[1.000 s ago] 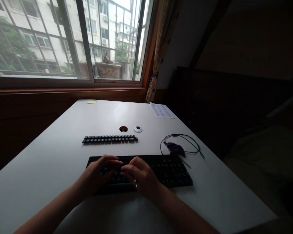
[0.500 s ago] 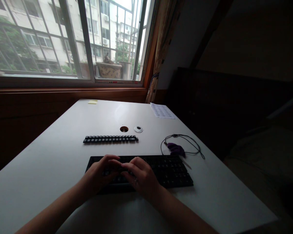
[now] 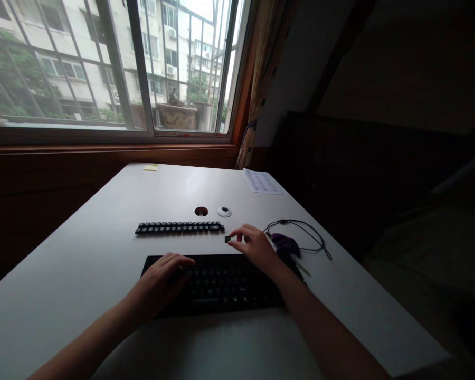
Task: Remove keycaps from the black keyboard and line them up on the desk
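Observation:
A small black keycap (image 3: 227, 239) is pinched between the thumb and fingertips of my right hand (image 3: 255, 248). It is just above or on the desk, beyond the keyboard and near the right end of two rows of loose keycaps (image 3: 178, 228). The black keyboard (image 3: 217, 285) lies flat in front of me, partly covered by my hands and right forearm. Over its left part rests my left hand (image 3: 168, 277), fingers stretched to the right and thumb apart below them. I see nothing held in it.
A coiled black cable (image 3: 319, 240) and a purple cloth item (image 3: 285, 244) lie right of my right hand. Behind the rows are a round cable hole (image 3: 201, 211) and its white cover (image 3: 224, 211). A printed sheet (image 3: 263, 181) and yellow notes (image 3: 150, 167) sit at the far edge.
My right hand has moved from the keyboard's middle, beside my left hand, away to the far right and now shows a keycap in its pinch. My left hand stays over the keyboard's left part.

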Action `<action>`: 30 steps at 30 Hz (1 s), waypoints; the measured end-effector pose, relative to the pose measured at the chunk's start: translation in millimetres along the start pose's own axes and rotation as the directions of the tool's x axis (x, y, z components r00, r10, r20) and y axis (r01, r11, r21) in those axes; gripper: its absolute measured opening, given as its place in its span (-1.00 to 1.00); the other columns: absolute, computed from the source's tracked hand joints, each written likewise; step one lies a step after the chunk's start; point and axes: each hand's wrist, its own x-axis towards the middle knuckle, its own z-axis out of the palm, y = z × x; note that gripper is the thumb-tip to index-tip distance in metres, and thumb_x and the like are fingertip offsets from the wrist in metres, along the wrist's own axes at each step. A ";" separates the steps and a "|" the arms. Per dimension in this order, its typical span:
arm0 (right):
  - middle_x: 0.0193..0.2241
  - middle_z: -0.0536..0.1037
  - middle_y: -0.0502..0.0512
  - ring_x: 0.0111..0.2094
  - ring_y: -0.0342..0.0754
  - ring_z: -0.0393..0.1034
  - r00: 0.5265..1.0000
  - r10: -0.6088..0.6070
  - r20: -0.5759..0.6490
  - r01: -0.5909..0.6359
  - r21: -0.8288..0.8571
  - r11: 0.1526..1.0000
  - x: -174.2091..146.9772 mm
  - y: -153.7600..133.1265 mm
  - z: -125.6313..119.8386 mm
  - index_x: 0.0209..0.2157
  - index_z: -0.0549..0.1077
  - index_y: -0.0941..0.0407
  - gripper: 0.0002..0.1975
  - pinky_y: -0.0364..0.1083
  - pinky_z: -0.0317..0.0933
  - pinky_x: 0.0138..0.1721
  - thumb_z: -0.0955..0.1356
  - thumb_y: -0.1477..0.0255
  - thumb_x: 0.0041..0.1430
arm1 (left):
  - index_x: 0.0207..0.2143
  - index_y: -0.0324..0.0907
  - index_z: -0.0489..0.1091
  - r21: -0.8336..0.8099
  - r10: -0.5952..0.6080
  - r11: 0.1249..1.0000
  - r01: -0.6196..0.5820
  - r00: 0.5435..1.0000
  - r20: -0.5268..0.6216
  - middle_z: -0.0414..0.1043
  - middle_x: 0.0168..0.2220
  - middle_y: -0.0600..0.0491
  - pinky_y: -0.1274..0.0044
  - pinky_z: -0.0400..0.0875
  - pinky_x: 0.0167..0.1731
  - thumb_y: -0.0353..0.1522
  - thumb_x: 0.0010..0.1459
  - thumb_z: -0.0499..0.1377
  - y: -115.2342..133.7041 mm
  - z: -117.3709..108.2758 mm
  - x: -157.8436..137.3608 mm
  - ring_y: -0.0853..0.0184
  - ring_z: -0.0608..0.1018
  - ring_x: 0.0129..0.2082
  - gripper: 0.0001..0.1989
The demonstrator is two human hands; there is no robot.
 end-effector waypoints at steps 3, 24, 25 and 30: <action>-0.44 0.45 -0.02 -0.42 -0.15 0.31 0.998 0.026 0.053 -0.022 -0.070 0.997 21.4 34.5 -5.0 -0.32 0.58 0.12 -0.89 -0.14 0.19 -0.29 0.46 0.47 0.05 | -0.07 -0.11 0.38 0.070 0.069 0.995 -0.069 0.998 0.006 0.47 -0.13 -0.03 0.32 0.48 -0.11 -0.44 0.27 0.10 -1.9 1.0 1.4 0.23 0.51 -0.12 -0.81; -0.32 0.60 0.08 -0.31 -0.09 0.42 0.925 0.261 0.277 -0.251 -0.071 0.965 65.5 97.8 14.5 -0.27 0.58 0.16 -0.81 -0.15 0.20 -0.29 0.44 0.42 0.03 | -0.09 -0.11 0.41 0.114 0.156 0.978 -0.173 0.977 0.143 0.47 -0.06 -0.03 0.26 0.46 -0.06 -0.48 0.21 0.15 0.3 4.0 1.9 0.18 0.45 -0.05 -0.77; -0.32 0.60 0.07 -0.32 -0.09 0.42 0.926 0.256 0.278 -0.247 -0.068 0.967 65.9 97.2 15.4 -0.27 0.58 0.16 -0.81 -0.16 0.20 -0.29 0.44 0.42 0.03 | -0.09 -0.11 0.41 0.111 0.162 0.978 -0.177 0.977 0.139 0.48 -0.06 -0.04 0.26 0.46 -0.06 -0.48 0.21 0.15 0.1 4.1 1.8 0.18 0.45 -0.05 -0.77; -0.32 0.60 0.04 -0.33 -0.11 0.42 0.925 0.239 0.294 -0.233 -0.056 0.971 67.5 95.3 17.1 -0.24 0.57 0.14 -0.80 -0.17 0.19 -0.29 0.43 0.43 0.05 | -0.09 -0.11 0.42 0.101 0.171 0.978 -0.184 0.977 0.128 0.48 -0.06 -0.04 0.27 0.48 -0.08 -0.47 0.22 0.14 0.2 3.5 1.7 0.18 0.45 -0.06 -0.78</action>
